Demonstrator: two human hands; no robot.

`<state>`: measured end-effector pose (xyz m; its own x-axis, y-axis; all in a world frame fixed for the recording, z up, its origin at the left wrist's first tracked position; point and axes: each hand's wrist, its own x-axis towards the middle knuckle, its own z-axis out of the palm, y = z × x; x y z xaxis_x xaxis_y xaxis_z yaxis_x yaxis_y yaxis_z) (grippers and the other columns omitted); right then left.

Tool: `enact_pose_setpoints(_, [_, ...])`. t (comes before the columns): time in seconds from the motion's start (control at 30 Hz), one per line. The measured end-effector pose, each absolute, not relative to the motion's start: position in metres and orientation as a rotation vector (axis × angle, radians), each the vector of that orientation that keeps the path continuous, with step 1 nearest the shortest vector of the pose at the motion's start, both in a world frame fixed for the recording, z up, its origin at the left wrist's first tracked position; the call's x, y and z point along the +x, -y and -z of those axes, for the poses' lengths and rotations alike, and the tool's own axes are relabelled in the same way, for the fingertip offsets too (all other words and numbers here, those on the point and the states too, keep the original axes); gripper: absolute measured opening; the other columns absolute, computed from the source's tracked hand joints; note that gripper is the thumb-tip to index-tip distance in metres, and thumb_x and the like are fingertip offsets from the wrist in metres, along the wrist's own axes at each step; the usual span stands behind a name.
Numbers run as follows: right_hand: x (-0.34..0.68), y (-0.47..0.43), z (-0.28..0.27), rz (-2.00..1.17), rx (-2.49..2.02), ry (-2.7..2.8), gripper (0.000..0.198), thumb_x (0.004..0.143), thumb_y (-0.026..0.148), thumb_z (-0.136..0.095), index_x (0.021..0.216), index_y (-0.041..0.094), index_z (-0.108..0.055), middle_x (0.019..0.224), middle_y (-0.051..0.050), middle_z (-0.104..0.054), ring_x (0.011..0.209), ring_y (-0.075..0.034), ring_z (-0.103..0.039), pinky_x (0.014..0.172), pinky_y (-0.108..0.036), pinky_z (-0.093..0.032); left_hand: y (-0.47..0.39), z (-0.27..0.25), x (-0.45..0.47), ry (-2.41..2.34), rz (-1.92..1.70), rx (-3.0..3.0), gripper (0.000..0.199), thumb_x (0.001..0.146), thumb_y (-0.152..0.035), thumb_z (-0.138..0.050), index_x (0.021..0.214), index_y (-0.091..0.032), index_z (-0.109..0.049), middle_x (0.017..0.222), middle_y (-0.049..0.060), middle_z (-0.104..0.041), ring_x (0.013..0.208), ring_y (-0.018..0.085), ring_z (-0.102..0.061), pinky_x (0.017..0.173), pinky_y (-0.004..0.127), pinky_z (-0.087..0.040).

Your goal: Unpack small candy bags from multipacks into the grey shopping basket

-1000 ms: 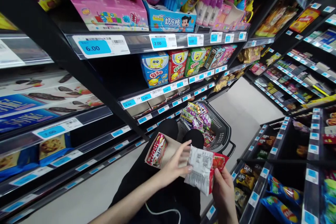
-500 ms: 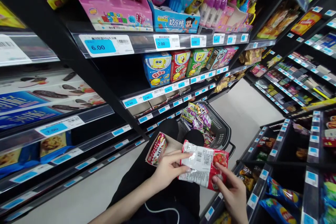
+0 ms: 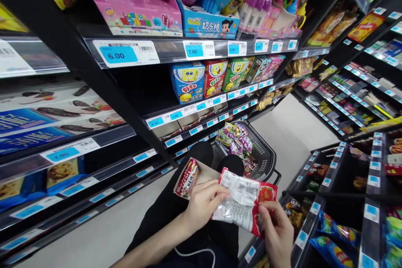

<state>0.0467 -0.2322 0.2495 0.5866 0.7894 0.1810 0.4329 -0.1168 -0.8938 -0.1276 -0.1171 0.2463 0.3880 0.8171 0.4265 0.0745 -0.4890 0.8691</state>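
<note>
Above my lap is a red and white candy packet (image 3: pixel 240 199), back side up, with a barcode and strawberry pictures. My left hand (image 3: pixel 202 203) pinches its left edge between thumb and fingers. At the opposite edge my right hand (image 3: pixel 276 228) grips it, thumb on top. Just behind my left hand an open cardboard display box (image 3: pixel 205 171) rests on my lap, with a red striped packet (image 3: pixel 189 180) at its left end. Part of the box is hidden by my left hand and the packet.
Beyond my knees a grey shopping basket (image 3: pixel 265 155) on the floor holds several snack packets (image 3: pixel 235 140). Shelves with cartoon snack boxes (image 3: pixel 188 83) and price tags rise ahead and left. Low bins with blue chip bags (image 3: pixel 333 251) stand at the right.
My left fingers have curled from lying stretched over the packet into a pinch. The right hand has closed more around its edge. The packet has shifted slightly right and creased.
</note>
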Motion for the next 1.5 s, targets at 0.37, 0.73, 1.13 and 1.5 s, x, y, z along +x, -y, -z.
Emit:
enact_pose_setpoints(0.37, [0.048,0.224,-0.255,-0.568,-1.654,0.788,0.022,0.079,0.035,-0.067,0.069,0.02,-0.054,0.062,0.004,-0.052,0.055,-0.011,-0.048,0.052,-0.02,-0.04,0.115,-0.254,-0.12,-0.745,-0.818,1.024,0.02,0.074,-0.028,-0.071,0.083,-0.019,-0.055,0.059,-0.002,-0.065,0.053,0.014,-0.06,0.054,0.022,-0.045])
enact_pose_setpoints(0.73, [0.061,0.238,-0.249,-0.633,-1.559,0.902,0.012,0.078,0.029,-0.067,0.069,0.022,-0.069,0.067,0.0,-0.067,0.061,-0.014,-0.062,0.058,-0.02,-0.047,0.11,-0.254,-0.13,-0.718,-0.57,0.998,0.015,0.072,-0.015,-0.057,0.058,-0.014,-0.061,0.058,-0.001,-0.057,0.057,0.011,-0.05,0.054,0.019,-0.037])
enact_pose_setpoints(1.13, [0.06,0.234,-0.273,-0.938,-1.715,0.975,0.015,0.081,0.036,-0.065,0.089,0.023,-0.067,0.087,-0.004,-0.069,0.077,-0.018,-0.064,0.068,-0.021,-0.05,0.113,-0.257,-0.137,-0.713,-0.63,0.98,0.013,0.07,-0.024,-0.07,0.078,-0.014,-0.07,0.067,0.002,-0.066,0.064,0.013,-0.055,0.061,0.022,-0.041])
enact_pose_setpoints(1.5, [0.049,0.25,-0.285,-1.144,-1.386,0.564,0.06,0.06,0.072,-0.062,0.089,0.022,-0.075,0.081,-0.011,-0.072,0.053,-0.022,-0.062,0.048,-0.032,-0.048,0.11,-0.26,-0.147,-0.541,-0.473,0.885,0.032,0.063,-0.019,-0.07,0.095,-0.014,-0.074,0.083,0.009,-0.073,0.072,0.019,-0.064,0.063,0.026,-0.047])
